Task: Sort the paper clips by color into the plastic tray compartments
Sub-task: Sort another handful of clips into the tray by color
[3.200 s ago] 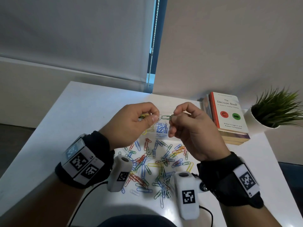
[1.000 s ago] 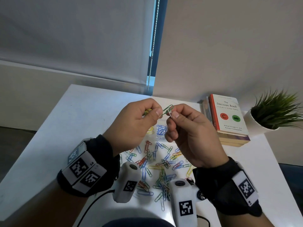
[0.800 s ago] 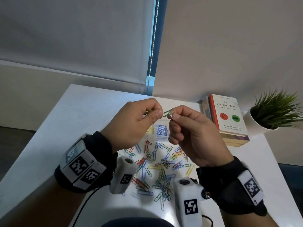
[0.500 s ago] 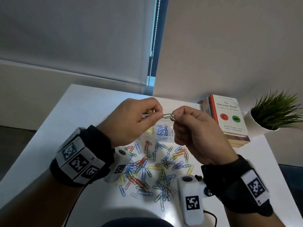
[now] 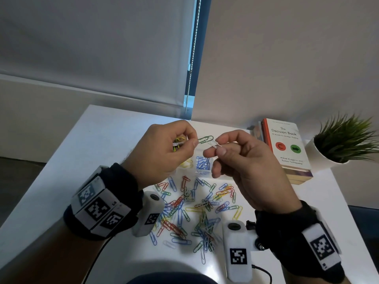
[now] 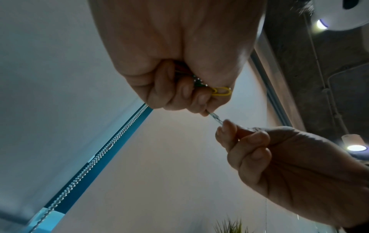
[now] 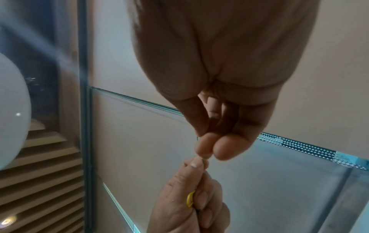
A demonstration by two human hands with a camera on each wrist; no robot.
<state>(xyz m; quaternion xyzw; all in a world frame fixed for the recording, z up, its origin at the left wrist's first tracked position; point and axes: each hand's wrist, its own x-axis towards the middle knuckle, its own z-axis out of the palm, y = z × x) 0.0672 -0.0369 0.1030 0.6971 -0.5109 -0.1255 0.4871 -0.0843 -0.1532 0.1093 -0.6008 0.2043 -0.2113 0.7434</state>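
Note:
Both hands are raised above the table. My left hand (image 5: 194, 141) pinches one end of a green paper clip (image 5: 205, 138) and keeps a small bundle of yellow, white and green clips (image 5: 178, 142) in its curled fingers. My right hand (image 5: 219, 147) pinches a white clip (image 5: 215, 143) that is hooked into the green one. The left wrist view shows the linked clips (image 6: 215, 117) stretched between the two hands and a yellow clip (image 6: 222, 91) sticking out of the left fist. Below the hands stands the clear tray (image 5: 202, 173), partly hidden, with blue clips (image 5: 202, 162) and yellow clips (image 5: 187, 163) in separate compartments.
A loose pile of mixed coloured clips (image 5: 196, 210) lies on the white table (image 5: 98, 152) in front of the tray. A stack of books (image 5: 286, 146) and a potted plant (image 5: 344, 142) stand at the back right. A blind chain (image 5: 191, 58) hangs behind.
Both hands stayed raised, working the linked green and white clips. The right hand turned its clip and drew a little to the right, so the pair is now stretched out.

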